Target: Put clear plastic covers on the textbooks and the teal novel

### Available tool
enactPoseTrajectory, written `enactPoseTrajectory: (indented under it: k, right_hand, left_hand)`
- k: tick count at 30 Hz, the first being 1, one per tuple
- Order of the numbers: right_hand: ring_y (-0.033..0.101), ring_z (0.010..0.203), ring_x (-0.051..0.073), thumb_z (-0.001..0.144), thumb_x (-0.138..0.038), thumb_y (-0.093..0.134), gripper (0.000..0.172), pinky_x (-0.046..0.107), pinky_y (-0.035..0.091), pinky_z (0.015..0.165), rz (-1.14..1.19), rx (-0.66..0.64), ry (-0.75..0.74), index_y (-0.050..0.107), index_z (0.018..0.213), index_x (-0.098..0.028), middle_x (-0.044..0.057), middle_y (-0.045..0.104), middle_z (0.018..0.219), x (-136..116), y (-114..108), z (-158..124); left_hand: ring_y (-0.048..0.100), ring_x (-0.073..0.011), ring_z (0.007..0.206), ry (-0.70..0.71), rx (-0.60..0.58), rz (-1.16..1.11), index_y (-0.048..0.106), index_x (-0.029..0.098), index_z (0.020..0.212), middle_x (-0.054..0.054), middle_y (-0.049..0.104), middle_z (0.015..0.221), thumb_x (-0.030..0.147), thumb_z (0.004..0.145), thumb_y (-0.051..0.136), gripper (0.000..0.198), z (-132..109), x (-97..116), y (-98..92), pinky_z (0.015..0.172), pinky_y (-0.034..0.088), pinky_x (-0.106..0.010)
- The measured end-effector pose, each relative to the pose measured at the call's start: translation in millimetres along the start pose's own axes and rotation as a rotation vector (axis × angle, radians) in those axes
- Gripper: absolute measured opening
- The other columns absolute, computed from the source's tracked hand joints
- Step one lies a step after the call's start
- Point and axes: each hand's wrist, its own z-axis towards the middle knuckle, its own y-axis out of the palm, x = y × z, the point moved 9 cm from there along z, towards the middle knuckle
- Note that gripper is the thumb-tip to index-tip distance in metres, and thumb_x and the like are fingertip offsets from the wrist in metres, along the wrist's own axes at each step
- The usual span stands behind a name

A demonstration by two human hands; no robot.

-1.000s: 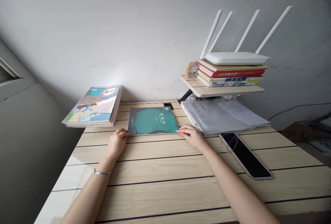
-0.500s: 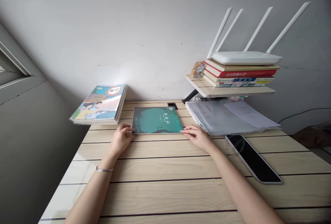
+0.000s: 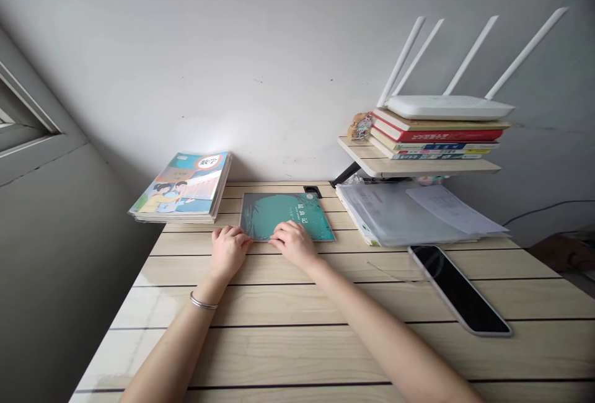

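A green book (image 3: 267, 214) with a dark tree pattern lies flat and closed on the wooden table (image 3: 279, 353), near its back edge. My left hand (image 3: 229, 250), with a silver bangle on the wrist, has its fingers pinched at the book's near left corner. Resting over the near edge, left of the book's middle, my right hand (image 3: 294, 243) has its fingers bent together on the cover's edge.
At the back left is a stack of textbooks (image 3: 186, 186). Plastic folders and papers (image 3: 395, 211) lie at the right, beneath a small shelf (image 3: 437, 168) bearing books (image 3: 446, 135) and a white router (image 3: 446, 107). A phone (image 3: 462, 291) lies nearer on the right.
My right hand has moved left from the book's near right corner to the middle part of its near edge. My left hand stays at the left corner. The view has shifted slightly.
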Motion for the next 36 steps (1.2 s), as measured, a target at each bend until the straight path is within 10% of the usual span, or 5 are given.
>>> enactPoseTrajectory:
  k: [13, 26, 36]
  right_hand:
    - [0.062, 0.093, 0.020, 0.082, -0.026, 0.059, 0.019, 0.035, 0.050, 0.082, 0.177, 0.010, 0.298, 0.074, 0.091, -0.031, 0.004, 0.065, 0.099, 145, -56, -85]
    - [0.067, 0.088, 0.022, 0.081, -0.014, 0.050, 0.028, 0.037, 0.053, 0.082, 0.093, 0.045, 0.345, 0.074, 0.090, -0.025, 0.005, 0.074, 0.092, 126, -57, -86]
    - [0.070, 0.079, 0.021, 0.087, -0.025, 0.050, 0.025, 0.031, 0.053, 0.071, 0.090, -0.077, 0.440, 0.072, 0.097, -0.027, 0.004, 0.075, 0.091, 56, -51, -95]
  left_hand:
    - [0.063, -0.0184, 0.085, -0.263, -0.061, -0.222, 0.069, 0.022, 0.069, -0.001, 0.067, 0.087, 0.026, 0.076, 0.064, 0.009, 0, -40, 1.2, 0.081, 0.041, -0.032]
    - [0.062, -0.0243, 0.079, -0.345, -0.011, -0.158, 0.068, 0.017, 0.084, -0.011, 0.063, 0.087, 0.020, 0.078, 0.052, 0.017, 6, -23, 11.2, 0.076, 0.049, -0.036]
    - [0.059, -0.0289, 0.099, -0.500, 0.102, -0.247, 0.060, 0.013, 0.097, -0.016, 0.062, 0.100, 0.009, 0.077, 0.043, 0.027, 39, -57, 13.9, 0.087, 0.046, -0.043]
